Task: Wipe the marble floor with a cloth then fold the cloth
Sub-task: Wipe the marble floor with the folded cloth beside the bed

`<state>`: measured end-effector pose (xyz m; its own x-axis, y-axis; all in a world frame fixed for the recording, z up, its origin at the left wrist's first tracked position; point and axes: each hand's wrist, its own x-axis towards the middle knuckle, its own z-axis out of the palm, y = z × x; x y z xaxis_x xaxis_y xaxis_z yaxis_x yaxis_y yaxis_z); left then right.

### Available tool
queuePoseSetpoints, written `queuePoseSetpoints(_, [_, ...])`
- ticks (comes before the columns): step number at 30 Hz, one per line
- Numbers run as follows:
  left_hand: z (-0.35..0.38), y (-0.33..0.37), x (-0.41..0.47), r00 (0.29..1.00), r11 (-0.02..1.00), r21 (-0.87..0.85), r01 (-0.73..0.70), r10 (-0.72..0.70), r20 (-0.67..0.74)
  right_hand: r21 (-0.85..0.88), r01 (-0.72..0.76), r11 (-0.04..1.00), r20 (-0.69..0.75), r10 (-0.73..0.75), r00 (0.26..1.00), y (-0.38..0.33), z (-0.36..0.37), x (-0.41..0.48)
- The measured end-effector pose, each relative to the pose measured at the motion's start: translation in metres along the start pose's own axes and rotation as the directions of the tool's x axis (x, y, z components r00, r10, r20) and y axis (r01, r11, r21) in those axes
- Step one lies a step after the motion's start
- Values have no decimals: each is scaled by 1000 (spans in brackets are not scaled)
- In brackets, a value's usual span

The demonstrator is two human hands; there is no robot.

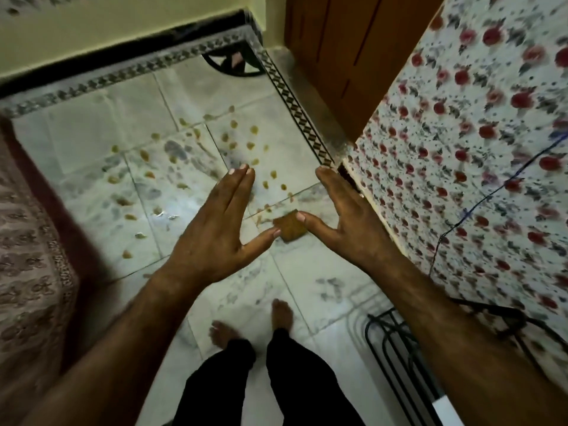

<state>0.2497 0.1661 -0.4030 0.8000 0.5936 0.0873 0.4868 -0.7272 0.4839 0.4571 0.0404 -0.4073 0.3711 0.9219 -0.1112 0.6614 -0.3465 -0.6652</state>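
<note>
The white marble floor (101,142) is dotted with several yellow-brown spots and grey smudges (252,130). A small folded brown cloth (290,230) lies on the floor between my two thumbs. My left hand (215,229) is stretched out flat, palm down, fingers together, thumb pointing at the cloth. My right hand (347,216) mirrors it, flat and open, its thumb tip over the cloth's upper right edge. Neither hand holds anything. I stand above the floor; both hands hang in the air over it.
A bed with a floral sheet (461,149) fills the right side. A wooden door (347,41) stands at the back. Patterned fabric (27,256) borders the left. A black wire rack (396,364) and cables lie lower right. My bare feet (279,315) stand on the tiles.
</note>
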Motion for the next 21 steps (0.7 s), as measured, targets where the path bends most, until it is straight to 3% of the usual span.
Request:
queuePoseSetpoints(11, [200, -124, 38, 997, 997, -20, 72, -72, -2, -71, -90, 993, 17, 91, 996, 151, 141, 79])
queuePoseSetpoints(17, [344, -212, 37, 998, 998, -2, 66, -66, 5, -120, -72, 990, 10, 74, 997, 248, 257, 124])
queuePoseSetpoints(21, [432, -271, 31, 994, 994, 0, 106, -106, 0, -183, -17, 983, 83, 33, 996, 314, 336, 150])
